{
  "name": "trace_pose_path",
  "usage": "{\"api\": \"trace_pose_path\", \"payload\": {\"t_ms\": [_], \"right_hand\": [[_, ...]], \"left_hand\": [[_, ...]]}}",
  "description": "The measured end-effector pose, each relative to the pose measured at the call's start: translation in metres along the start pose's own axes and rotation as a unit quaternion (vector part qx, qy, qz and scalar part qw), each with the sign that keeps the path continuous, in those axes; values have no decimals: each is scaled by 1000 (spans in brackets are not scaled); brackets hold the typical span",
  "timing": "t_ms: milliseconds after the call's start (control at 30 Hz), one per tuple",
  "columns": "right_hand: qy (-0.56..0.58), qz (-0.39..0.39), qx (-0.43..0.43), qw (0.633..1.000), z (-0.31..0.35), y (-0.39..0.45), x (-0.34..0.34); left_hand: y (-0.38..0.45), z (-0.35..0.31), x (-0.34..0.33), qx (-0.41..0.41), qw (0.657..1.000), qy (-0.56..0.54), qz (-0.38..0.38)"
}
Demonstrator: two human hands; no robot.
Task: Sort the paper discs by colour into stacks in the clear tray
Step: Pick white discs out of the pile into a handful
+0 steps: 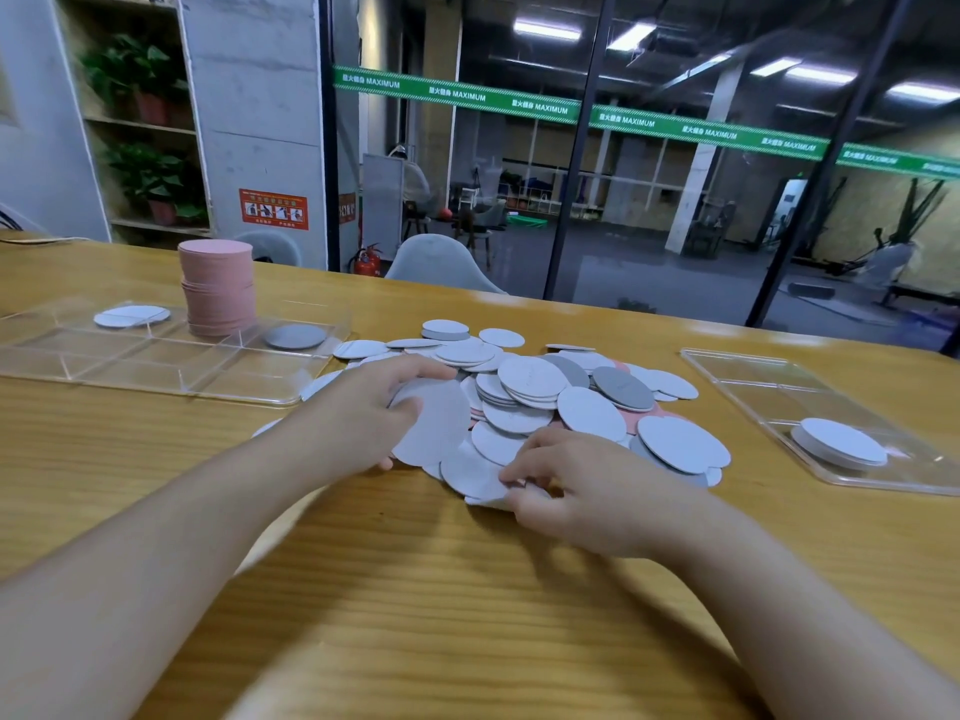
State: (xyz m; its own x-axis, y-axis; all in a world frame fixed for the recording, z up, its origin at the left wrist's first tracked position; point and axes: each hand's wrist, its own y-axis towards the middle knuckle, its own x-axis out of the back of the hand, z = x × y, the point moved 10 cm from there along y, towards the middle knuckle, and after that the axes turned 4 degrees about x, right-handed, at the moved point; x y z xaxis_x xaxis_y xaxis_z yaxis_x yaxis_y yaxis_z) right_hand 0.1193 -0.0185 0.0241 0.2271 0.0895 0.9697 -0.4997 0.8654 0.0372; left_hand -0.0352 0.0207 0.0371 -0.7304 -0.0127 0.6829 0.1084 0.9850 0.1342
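Observation:
A loose heap of paper discs [540,392], mostly white with some grey and pink, lies mid-table. My left hand [363,407] grips a white disc [434,423] at the heap's left side, thumb on top. At the heap's near edge my right hand [571,485] pinches white discs [478,475]. The clear tray [156,371] at the left holds a tall pink stack [217,288], a few white discs [132,316] and a grey disc [294,336].
A second clear tray [769,387] at the right holds a short stack of white discs [839,443]. The wooden table [415,589] runs toward me. A grey chair [441,262] stands behind the far edge, in front of a glass wall.

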Motion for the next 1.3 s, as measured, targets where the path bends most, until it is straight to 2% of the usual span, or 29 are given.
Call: {"api": "trace_pose_path", "payload": {"t_ms": [67,200,267,500,633,700,900,1067,1200,1300], "right_hand": [[-26,-14,10,1000,4,2,0],[-148,-22,60,987,17,5,-2],[-155,-32,61,986,14,7,-3],[-43,-155,56,985,8,3,27],[64,-242,-1,968,-5,-6,49],[100,-239,-29,965,-11,-7,45],[28,-141,0,990,-1,4,15],[61,-193,14,979,-2,5,22],[201,-252,-19,947,-13,4,24],[257,-266,-3,929,-7,5,23]], "left_hand": [[-1,0,-2,-1,1000,3,6],[-1,-1,-3,-4,1000,-1,9],[0,-1,-3,-4,1000,2,9],[1,0,0,-13,1000,-16,-2],[2,-3,-1,-27,999,-33,6],[1,-4,-6,-34,998,-43,22],[-5,-11,-18,-44,997,-27,57],[-6,-14,-21,-59,995,-48,72],[-9,-22,-28,-86,988,-85,92],[-11,-26,-33,-98,987,-73,103]]}}
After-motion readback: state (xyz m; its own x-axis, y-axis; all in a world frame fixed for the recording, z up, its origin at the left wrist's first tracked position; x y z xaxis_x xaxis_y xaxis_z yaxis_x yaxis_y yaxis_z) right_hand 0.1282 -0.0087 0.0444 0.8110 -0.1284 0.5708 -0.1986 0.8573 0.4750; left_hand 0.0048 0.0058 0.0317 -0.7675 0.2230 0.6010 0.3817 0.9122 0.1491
